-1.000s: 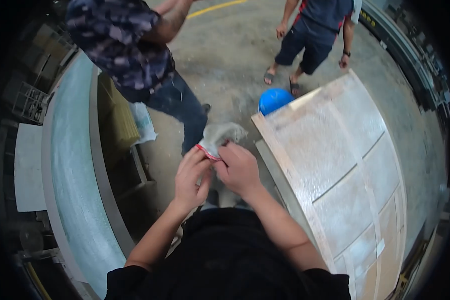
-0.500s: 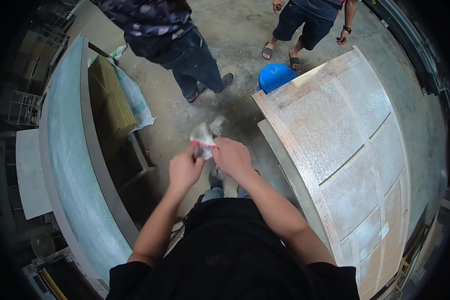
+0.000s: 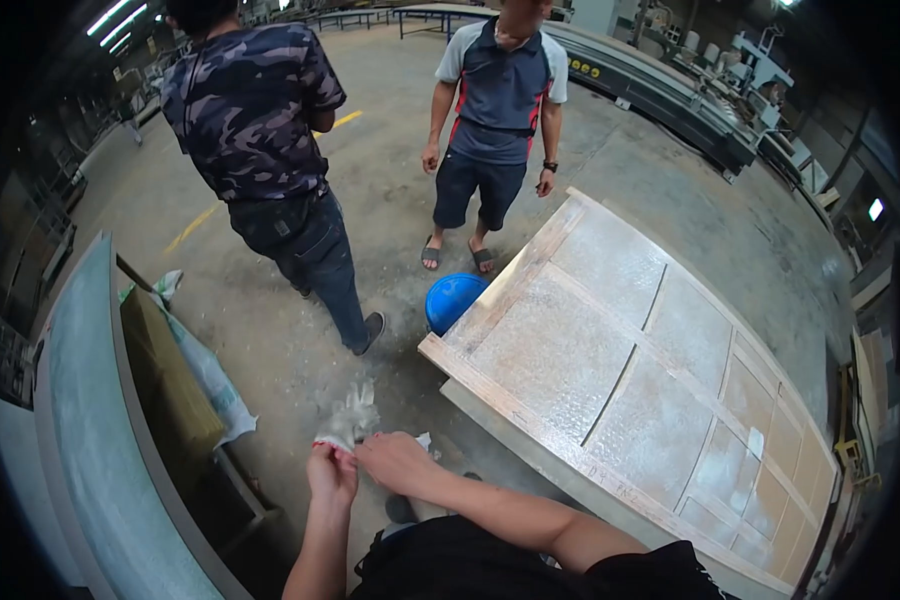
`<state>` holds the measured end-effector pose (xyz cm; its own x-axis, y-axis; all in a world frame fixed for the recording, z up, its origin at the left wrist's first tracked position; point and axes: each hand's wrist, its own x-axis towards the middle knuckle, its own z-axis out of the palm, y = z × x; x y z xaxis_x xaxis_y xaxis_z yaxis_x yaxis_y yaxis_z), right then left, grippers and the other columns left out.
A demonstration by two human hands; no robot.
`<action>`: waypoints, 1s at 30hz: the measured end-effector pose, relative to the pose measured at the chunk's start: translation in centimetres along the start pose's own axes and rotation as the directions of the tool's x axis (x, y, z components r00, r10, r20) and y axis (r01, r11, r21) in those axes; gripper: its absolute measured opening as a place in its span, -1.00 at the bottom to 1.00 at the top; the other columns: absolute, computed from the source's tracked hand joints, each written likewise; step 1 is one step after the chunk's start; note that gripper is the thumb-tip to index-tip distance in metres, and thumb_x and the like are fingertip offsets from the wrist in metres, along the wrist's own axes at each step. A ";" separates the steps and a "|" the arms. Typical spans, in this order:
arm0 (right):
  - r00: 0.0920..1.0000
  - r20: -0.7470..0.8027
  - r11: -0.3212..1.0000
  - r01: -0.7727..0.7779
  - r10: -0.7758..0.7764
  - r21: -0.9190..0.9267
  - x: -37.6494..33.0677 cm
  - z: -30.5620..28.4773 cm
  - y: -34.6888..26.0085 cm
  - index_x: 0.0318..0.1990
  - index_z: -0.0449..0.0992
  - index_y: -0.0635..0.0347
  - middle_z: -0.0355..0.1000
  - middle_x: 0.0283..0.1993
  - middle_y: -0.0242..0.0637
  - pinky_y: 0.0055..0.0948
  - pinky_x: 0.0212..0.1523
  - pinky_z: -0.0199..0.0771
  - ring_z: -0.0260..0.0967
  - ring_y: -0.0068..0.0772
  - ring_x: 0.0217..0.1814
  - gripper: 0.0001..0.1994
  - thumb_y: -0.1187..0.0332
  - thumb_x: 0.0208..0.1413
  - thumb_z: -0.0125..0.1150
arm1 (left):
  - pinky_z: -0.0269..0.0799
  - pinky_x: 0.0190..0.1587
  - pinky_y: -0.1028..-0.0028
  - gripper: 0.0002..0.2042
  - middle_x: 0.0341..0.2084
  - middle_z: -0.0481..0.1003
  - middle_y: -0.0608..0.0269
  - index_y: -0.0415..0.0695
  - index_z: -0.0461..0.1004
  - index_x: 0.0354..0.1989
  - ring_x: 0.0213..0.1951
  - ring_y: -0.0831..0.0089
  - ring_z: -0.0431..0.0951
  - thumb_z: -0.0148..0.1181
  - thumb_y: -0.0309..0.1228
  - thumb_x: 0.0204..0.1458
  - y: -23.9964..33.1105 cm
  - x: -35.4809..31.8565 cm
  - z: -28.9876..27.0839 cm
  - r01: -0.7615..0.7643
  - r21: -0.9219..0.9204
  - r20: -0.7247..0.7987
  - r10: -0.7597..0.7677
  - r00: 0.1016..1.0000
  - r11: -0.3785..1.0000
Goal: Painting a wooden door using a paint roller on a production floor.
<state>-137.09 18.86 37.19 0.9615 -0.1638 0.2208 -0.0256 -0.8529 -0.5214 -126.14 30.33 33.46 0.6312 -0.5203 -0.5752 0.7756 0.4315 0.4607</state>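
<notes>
A whitish-grey knit work glove (image 3: 342,425) with a red-edged cuff hangs out in front of me, its fingers pointing away. My left hand (image 3: 332,476) pinches the cuff from the left. From the right, my right hand (image 3: 398,460) closes its fingers at the same cuff, close beside the left. The glove's fingers are somewhat blurred, and the exact grip of my right fingertips is partly hidden behind the hand.
On my right stands a large framed panel (image 3: 540,330). A curved greenish panel (image 3: 95,400) rises on my left, near a yellowish block (image 3: 170,370) and plastic sheeting. Two people stand ahead, beside a blue drum (image 3: 455,300); machinery (image 3: 660,95) lies beyond.
My view has tilted up, showing more of the two people and the hall. Both hands still hold the glove, whose fingers now point up and away.
</notes>
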 end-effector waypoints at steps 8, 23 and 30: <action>0.985 -0.167 0.999 0.035 -0.040 -0.035 2.5 -2.0 0.0 -0.41 0.41 0.15 0.43 -0.42 -0.21 -0.20 -0.35 0.37 0.44 -0.16 -0.33 -0.93 0.38 -0.02 0.07 | 0.41 0.02 0.33 -0.80 -0.22 0.50 0.19 -0.16 0.40 -0.13 -0.13 0.31 0.53 -0.10 -0.37 0.19 1.3 1.8 4.9 -0.292 0.674 0.328 0.079 0.941 0.678; 0.901 -0.431 0.995 -0.081 0.045 -0.065 2.8 -1.9 -1.2 -0.39 0.36 0.10 0.36 -0.44 -0.28 -0.25 -0.38 0.35 0.40 -0.23 -0.36 -0.85 0.31 -0.11 0.16 | 0.38 0.06 0.26 -0.61 -0.01 0.45 0.18 -0.10 0.34 0.08 -0.01 0.28 0.47 -0.27 -0.13 0.28 1.3 1.7 8.4 -0.372 0.421 0.510 0.123 0.852 0.827; 0.917 -0.399 0.996 -0.012 -0.026 -0.092 3.9 -2.5 0.2 -0.46 0.39 0.05 0.36 -0.46 -0.29 -0.23 -0.39 0.32 0.39 -0.23 -0.36 -0.90 0.29 -0.09 0.15 | 0.41 0.00 0.27 -0.61 -0.07 0.47 0.21 -0.08 0.38 0.05 -0.05 0.29 0.48 -0.23 -0.12 0.27 1.5 2.7 8.5 -0.083 0.208 0.517 -0.038 0.855 0.975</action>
<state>-133.99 16.80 39.97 0.7730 -0.3254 0.5446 -0.0621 -0.8931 -0.4454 -123.21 23.36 38.34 0.5149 -0.8421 -0.1604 0.7055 0.3100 0.6373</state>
